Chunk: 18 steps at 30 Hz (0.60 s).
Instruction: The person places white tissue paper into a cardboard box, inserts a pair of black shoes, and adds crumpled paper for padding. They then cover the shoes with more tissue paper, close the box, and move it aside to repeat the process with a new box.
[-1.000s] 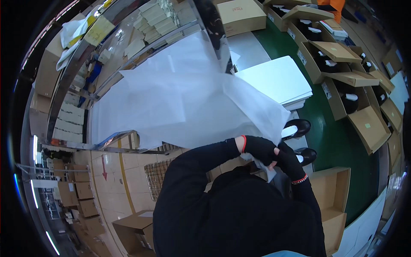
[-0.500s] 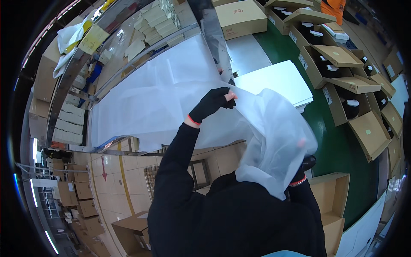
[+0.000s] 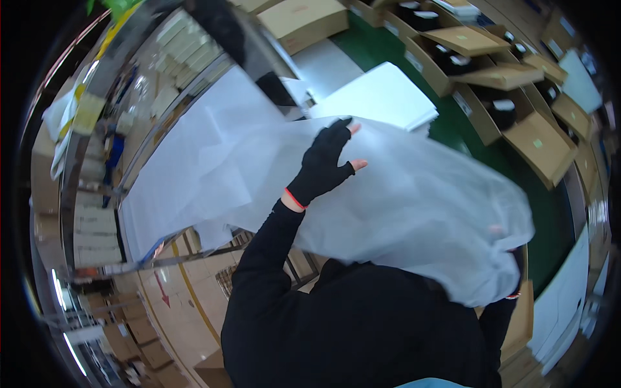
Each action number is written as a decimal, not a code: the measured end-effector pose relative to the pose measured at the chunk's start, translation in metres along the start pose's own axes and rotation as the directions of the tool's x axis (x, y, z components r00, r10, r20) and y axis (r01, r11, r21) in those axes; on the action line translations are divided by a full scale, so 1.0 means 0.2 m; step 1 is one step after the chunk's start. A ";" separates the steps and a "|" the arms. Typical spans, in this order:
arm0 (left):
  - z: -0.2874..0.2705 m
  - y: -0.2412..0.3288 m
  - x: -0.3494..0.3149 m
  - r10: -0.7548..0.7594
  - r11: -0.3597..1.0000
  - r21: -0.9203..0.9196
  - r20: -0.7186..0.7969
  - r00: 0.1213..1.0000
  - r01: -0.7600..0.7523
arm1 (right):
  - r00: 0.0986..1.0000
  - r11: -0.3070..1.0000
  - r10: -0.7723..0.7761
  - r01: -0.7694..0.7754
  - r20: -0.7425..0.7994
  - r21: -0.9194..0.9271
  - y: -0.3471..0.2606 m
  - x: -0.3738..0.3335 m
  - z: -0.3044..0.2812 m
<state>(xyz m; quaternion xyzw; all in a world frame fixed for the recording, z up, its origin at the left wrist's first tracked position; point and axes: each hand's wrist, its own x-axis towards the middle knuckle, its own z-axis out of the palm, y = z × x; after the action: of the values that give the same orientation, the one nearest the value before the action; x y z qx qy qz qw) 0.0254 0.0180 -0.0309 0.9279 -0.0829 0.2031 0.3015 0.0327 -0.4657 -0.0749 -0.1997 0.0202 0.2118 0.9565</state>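
A thin, translucent white sheet stretches from the worktable across the front of my body. My left hand, in a black fingerless glove, lies on it with thumb and fingers apart. At the right, the loose end is bunched around my right hand. That hand is mostly covered by the material, and a pinkish fingertip shows faintly through it. Its grip is hidden. More flat white sheets cover the table to the left. Just beyond my left hand is a stack of white boards.
Open cardboard boxes with black items line the far right. A closed carton stands at the back. Metal shelving is on the left, above a tiled floor. White panels lean at the lower right.
My left fingers have gone from gripping the sheet to spread out on it. My right hand has moved right, drawing the sheet out wider. The whole view has shifted.
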 end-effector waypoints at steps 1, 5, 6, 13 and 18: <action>0.01 0.04 0.02 0.011 0.995 0.095 -0.005 1.000 -0.011 | 0.979 0.870 -0.091 -0.012 -0.184 -0.494 -0.19 -0.10 -0.01; 0.26 0.20 0.24 0.147 0.951 0.278 -0.027 0.989 -0.134 | 0.843 0.771 -0.366 0.037 -0.394 -0.636 -0.66 -0.72 -0.12; 0.35 0.23 0.31 0.198 0.942 0.283 -0.037 0.979 -0.180 | 0.813 0.779 -0.400 0.059 -0.424 -0.624 -0.71 -0.86 -0.16; 1.03 0.60 0.84 0.415 0.910 -0.170 0.386 0.824 -0.378 | 0.556 0.641 -0.686 0.158 -0.469 -0.751 -0.69 -1.51 -0.18; 1.56 0.99 1.13 0.481 0.876 -0.312 0.490 0.728 -0.369 | 0.623 0.777 -0.610 0.352 -0.490 -0.521 -0.68 -2.08 -0.28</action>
<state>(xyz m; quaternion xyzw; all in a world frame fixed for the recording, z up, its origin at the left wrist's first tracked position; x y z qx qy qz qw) 0.2768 -0.3335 -0.0604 0.8681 -0.3966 -0.0190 0.2978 -0.2866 -0.7658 -0.0249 -0.4358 0.2454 -0.1386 0.8548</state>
